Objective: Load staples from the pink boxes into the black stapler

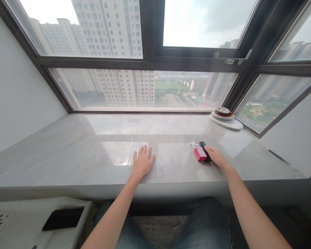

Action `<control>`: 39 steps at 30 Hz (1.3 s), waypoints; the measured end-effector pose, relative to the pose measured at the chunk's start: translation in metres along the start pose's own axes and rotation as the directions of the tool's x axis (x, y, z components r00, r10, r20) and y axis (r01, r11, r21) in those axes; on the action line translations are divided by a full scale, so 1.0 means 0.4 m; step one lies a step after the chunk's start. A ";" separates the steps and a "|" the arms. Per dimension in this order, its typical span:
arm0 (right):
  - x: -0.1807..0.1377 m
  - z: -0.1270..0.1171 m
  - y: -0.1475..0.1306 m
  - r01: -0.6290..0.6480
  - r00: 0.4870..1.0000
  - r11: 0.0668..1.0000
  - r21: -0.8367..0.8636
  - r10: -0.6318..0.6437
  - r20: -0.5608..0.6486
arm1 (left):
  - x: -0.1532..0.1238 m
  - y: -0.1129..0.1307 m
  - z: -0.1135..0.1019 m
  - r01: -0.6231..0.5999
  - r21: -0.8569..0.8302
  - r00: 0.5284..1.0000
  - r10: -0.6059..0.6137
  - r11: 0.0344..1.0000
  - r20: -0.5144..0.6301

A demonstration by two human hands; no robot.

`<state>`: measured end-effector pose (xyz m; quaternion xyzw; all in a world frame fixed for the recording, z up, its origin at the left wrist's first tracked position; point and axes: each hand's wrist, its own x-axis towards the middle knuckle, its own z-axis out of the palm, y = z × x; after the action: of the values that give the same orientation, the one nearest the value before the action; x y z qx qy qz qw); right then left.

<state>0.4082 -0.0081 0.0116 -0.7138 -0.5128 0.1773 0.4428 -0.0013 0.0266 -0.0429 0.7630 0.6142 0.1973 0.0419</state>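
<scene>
Head view showed the left hand [142,162] lying flat and open on the stone desk [67,155], while the right hand [215,156] touched a small red box [199,152] and black lighter [204,151], which looked light, hard and easy to pinch by their long sides.

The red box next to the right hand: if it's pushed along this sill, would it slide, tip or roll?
The red box lies flat on its broad face, so it probably slides rather than tips, and its square edges should not roll. The sill looks glossy and reflective, so little grip is likely. It looks small and probably light; the right hand touches the black object beside it.
</scene>
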 end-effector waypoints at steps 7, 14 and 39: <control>-0.076 0.185 -0.068 -0.013 0.960 0.995 0.099 -0.015 0.280 | -0.027 0.023 -0.035 0.006 -0.312 0.998 -0.027 0.950 -0.063; -0.163 0.400 -0.205 0.130 0.960 0.989 0.069 -0.142 0.242 | -0.024 0.112 -0.045 0.170 -0.433 0.979 -0.202 0.885 -0.028; -0.160 0.252 -0.066 0.147 0.987 0.988 0.044 -0.149 0.051 | 0.023 -0.010 -0.077 0.276 -0.161 0.944 -0.298 0.948 -0.140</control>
<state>0.2953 -0.0173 -0.0347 -0.6596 -0.5727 0.1736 0.4548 -0.0140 0.0309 -0.0136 0.6418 0.7050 0.2927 0.0732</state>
